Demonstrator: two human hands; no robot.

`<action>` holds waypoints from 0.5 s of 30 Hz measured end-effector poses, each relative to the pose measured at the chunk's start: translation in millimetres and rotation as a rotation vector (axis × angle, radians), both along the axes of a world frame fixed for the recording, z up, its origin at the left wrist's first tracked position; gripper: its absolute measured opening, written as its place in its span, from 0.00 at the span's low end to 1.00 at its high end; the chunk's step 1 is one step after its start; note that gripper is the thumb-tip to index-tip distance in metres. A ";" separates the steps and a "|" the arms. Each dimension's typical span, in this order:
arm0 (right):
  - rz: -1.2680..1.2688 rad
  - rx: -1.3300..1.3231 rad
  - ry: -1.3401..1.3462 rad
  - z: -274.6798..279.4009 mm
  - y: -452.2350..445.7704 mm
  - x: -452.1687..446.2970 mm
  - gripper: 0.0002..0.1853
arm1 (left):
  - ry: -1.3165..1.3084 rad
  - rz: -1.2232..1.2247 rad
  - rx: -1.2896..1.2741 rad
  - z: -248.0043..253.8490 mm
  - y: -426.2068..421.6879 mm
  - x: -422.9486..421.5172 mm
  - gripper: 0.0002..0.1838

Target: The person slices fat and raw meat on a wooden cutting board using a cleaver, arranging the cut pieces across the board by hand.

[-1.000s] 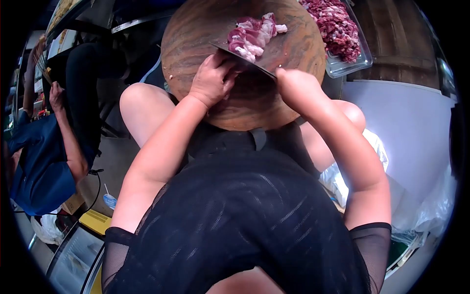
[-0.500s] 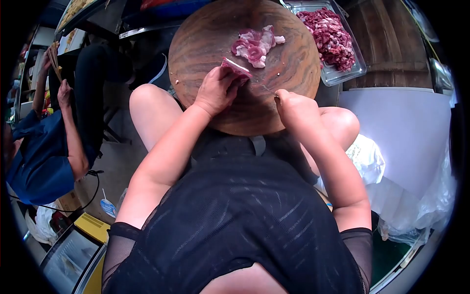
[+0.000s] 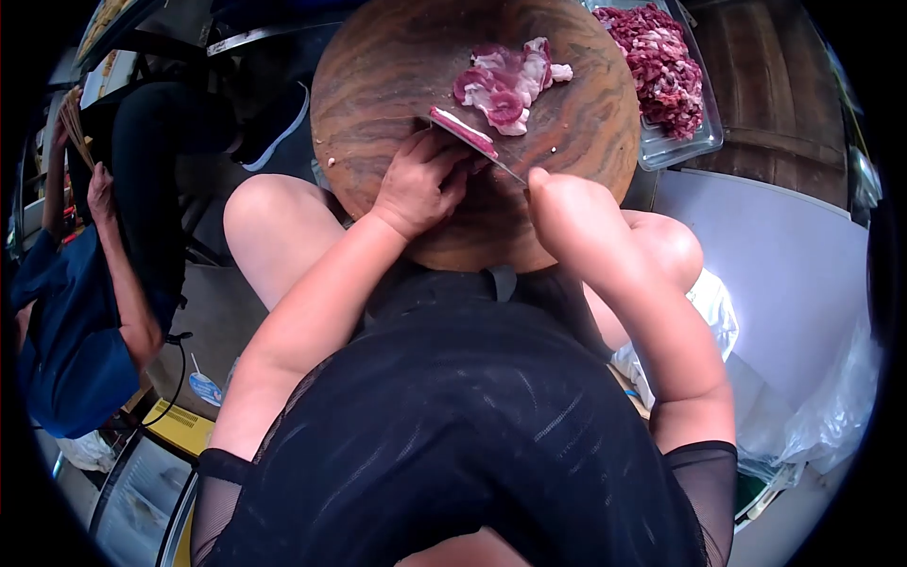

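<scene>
On the round wooden chopping board point(image 3: 378, 85), my left hand point(image 3: 420, 186) is closed around a piece of raw meat, its fingers curled and partly hidden behind the meat. A thin strip of red meat with a white fat edge point(image 3: 465, 131) shows along the blade. My right hand point(image 3: 572, 208) is wrapped round the handle of a knife point(image 3: 510, 173), whose thin blade slants up and left against the meat beside my left fingers. Just beyond the blade lie several folded slices of pink and white meat point(image 3: 510, 85).
A clear plastic tray point(image 3: 707, 142) heaped with cut red meat point(image 3: 661, 76) stands right of the board. My knees flank the board. At the left sits another person point(image 3: 85, 321) in blue, holding thin sticks point(image 3: 74, 128). A white panel point(image 3: 765, 246) lies at the right.
The knife blade has come up against the meat in my left hand, and a strip now shows along it. My right hand has shifted slightly; the view has moved a little.
</scene>
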State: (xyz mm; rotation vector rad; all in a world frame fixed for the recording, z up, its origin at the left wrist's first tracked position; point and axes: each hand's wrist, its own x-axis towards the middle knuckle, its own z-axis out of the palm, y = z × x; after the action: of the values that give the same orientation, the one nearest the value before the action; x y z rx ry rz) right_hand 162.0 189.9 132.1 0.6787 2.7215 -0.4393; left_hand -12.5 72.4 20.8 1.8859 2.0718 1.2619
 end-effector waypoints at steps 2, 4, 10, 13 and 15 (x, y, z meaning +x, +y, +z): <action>-0.006 -0.008 0.098 -10.9 3.2 -23.5 0.05 | -0.006 -0.006 0.001 -5.0 -0.2 -2.4 0.17; 0.021 -0.033 0.121 -18.2 5.3 -56.2 0.06 | 0.015 0.057 -0.011 -10.7 -0.3 -6.3 0.17; 0.096 -0.073 0.078 -25.6 15.3 -88.7 0.07 | 0.085 0.020 -0.018 -6.8 -7.4 -3.1 0.16; 0.016 0.002 -0.038 -15.0 17.0 -29.2 0.09 | 0.055 0.005 -0.075 -11.4 -10.9 -7.9 0.16; -0.044 0.050 -0.015 -14.7 16.2 20.0 0.09 | 0.072 0.000 -0.056 -10.0 -9.7 -8.4 0.16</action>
State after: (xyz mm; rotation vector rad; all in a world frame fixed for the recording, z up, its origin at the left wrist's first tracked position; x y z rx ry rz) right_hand 182.0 206.1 117.5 0.7531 2.7162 -0.3761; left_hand -20.8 62.7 10.8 1.9346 2.1180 1.1396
